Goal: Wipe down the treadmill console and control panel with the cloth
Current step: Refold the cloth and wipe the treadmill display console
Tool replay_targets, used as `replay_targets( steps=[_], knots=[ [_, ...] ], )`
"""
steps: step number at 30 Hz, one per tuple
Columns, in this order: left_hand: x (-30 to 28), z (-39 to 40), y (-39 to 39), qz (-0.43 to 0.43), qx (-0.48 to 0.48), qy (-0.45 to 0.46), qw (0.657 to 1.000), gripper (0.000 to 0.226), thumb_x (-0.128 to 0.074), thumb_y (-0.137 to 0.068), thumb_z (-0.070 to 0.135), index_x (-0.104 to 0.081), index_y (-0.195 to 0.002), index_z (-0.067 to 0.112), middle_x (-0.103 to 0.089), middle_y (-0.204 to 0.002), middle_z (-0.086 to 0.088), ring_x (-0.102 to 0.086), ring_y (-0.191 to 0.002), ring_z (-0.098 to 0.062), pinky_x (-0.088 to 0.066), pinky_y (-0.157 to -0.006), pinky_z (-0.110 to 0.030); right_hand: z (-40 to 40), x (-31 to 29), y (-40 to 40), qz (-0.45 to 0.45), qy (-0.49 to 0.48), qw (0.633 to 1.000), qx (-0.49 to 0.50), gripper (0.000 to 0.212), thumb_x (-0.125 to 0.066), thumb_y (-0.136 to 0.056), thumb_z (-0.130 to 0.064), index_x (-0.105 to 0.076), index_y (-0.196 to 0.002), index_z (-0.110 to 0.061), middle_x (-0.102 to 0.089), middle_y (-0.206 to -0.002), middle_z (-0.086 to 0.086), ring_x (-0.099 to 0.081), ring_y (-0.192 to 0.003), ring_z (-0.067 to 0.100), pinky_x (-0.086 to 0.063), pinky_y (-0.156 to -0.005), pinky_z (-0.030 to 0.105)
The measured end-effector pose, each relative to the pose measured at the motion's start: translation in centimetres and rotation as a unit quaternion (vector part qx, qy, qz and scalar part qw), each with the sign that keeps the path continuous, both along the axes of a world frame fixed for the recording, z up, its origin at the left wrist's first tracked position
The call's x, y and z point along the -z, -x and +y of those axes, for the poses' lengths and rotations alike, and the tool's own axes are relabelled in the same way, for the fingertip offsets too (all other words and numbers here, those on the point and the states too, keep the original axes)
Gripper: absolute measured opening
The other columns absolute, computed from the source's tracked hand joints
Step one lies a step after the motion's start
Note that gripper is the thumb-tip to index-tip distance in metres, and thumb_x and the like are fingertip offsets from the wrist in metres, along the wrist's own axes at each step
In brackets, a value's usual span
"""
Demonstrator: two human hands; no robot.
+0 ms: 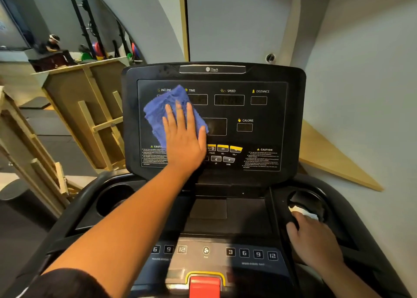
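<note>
A black treadmill console (266, 126) stands upright ahead with labelled displays for incline, time, speed, distance and calorie. My left hand (184, 135) lies flat on a folded blue cloth (161, 112), pressing it against the console's left half over the incline display. Below sits the control panel (248, 253) with numbered speed and incline buttons and a fan button. My right hand (312, 241) rests curled on the black rim beside the right cup holder (309, 204), which holds something white.
A red safety key tab (204, 287) sits at the bottom centre. A left cup holder (115, 198) lies under my forearm. Wooden frames (94, 117) lean at the left, a wall stands close behind, and a mirror shows gym racks.
</note>
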State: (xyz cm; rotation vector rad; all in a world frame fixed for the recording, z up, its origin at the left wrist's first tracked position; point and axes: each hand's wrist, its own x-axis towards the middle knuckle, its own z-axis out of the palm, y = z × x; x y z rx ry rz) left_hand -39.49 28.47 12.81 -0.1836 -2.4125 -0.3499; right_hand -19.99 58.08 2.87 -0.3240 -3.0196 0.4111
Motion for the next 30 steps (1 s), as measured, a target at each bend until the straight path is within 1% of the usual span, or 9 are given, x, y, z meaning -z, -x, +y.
replay_targets(
  steps=[3,5,10,13,18,21,25,28,30],
  knots=[
    [2.0,0.4,-1.6,-0.001,0.08,0.083,0.993,0.07,-0.031,-0.105,0.048,-0.011,-0.162,0.012,-0.002,-0.17,-0.016,0.008,-0.156,-0.039,0.001,-0.126,-0.053,0.1,0.3,0.0,0.0,-0.001,1.0,0.0,0.019,-0.038,-0.096,-0.035,-0.057,-0.094,-0.034,-0.06,-0.072,-0.012,-0.054,-0.066,0.006,-0.041,-0.069,0.031],
    [2.7,-1.2,-1.7,0.004,0.079,0.098,0.992,0.07,-0.033,-0.105,0.05,-0.013,-0.162,0.016,-0.005,-0.17,-0.013,0.008,-0.156,-0.037,-0.001,-0.126,-0.053,0.2,0.5,0.1,0.004,0.005,1.0,0.004,0.018,-0.039,-0.095,-0.037,-0.057,-0.095,-0.035,-0.062,-0.071,-0.012,-0.055,-0.064,0.003,-0.044,-0.067,0.03],
    [0.9,-5.2,0.5,0.0,-0.047,-0.022,0.999,0.07,-0.033,-0.104,0.049,-0.014,-0.162,0.014,-0.014,-0.167,-0.022,0.002,-0.155,-0.043,-0.003,-0.124,-0.058,0.1,0.3,0.2,0.007,0.013,1.0,0.0,0.016,-0.041,-0.096,-0.034,-0.052,-0.084,-0.037,-0.056,-0.064,-0.015,-0.055,-0.062,0.001,-0.043,-0.067,0.03],
    [-2.1,-5.5,2.8,0.012,-0.081,-0.039,0.996,0.069,-0.029,-0.103,0.05,-0.017,-0.161,0.013,-0.019,-0.166,-0.023,-0.005,-0.154,-0.046,-0.006,-0.124,-0.06,0.1,0.2,0.2,0.01,0.006,1.0,-0.001,0.016,-0.04,-0.096,-0.037,-0.053,-0.087,-0.037,-0.057,-0.066,-0.015,-0.054,-0.064,-0.002,-0.045,-0.07,0.028],
    [-7.2,-4.0,6.1,0.023,-0.111,-0.077,0.991,0.069,-0.024,-0.104,0.048,-0.014,-0.162,0.013,-0.014,-0.168,-0.021,-0.003,-0.155,-0.044,-0.006,-0.124,-0.059,0.4,0.6,0.4,0.009,-0.007,1.0,-0.005,0.029,-0.031,-0.092,-0.044,-0.059,-0.097,-0.038,-0.062,-0.073,-0.014,-0.059,-0.07,-0.001,-0.05,-0.075,0.026],
    [-8.4,-1.9,6.2,0.03,-0.074,-0.05,0.996,0.068,-0.023,-0.104,0.046,-0.011,-0.162,0.011,-0.012,-0.168,-0.02,-0.001,-0.155,-0.043,-0.005,-0.125,-0.058,0.5,0.7,0.4,0.011,-0.009,1.0,-0.004,0.035,-0.03,-0.091,-0.046,-0.062,-0.104,-0.037,-0.064,-0.077,-0.015,-0.059,-0.072,-0.001,-0.051,-0.077,0.025],
    [-7.8,1.1,5.2,0.048,0.036,0.057,0.997,0.068,-0.027,-0.105,0.048,-0.013,-0.162,0.014,-0.008,-0.17,-0.015,0.002,-0.156,-0.04,-0.001,-0.126,-0.054,0.5,0.7,0.5,0.004,-0.008,1.0,0.003,0.043,-0.028,-0.09,-0.048,-0.062,-0.114,-0.036,-0.067,-0.086,-0.015,-0.062,-0.081,-0.001,-0.053,-0.085,0.028],
    [-7.5,-0.4,5.0,0.049,0.091,0.111,0.988,0.067,-0.03,-0.106,0.051,-0.013,-0.162,0.019,-0.008,-0.171,-0.01,0.003,-0.157,-0.035,-0.002,-0.127,-0.052,0.3,0.3,0.6,-0.006,-0.013,1.0,0.007,0.038,-0.035,-0.095,-0.043,-0.059,-0.122,-0.034,-0.071,-0.103,-0.01,-0.064,-0.097,0.007,-0.049,-0.091,0.029],
    [-7.5,-3.0,5.4,0.054,0.082,0.112,0.989,0.066,-0.03,-0.106,0.052,-0.012,-0.162,0.022,-0.006,-0.171,-0.007,0.003,-0.157,-0.032,-0.002,-0.127,-0.05,0.1,0.1,0.8,-0.02,-0.029,0.999,0.015,0.04,-0.038,-0.097,-0.042,-0.055,-0.131,-0.033,-0.07,-0.119,-0.008,-0.063,-0.11,0.011,-0.046,-0.097,0.029]
  ],
)
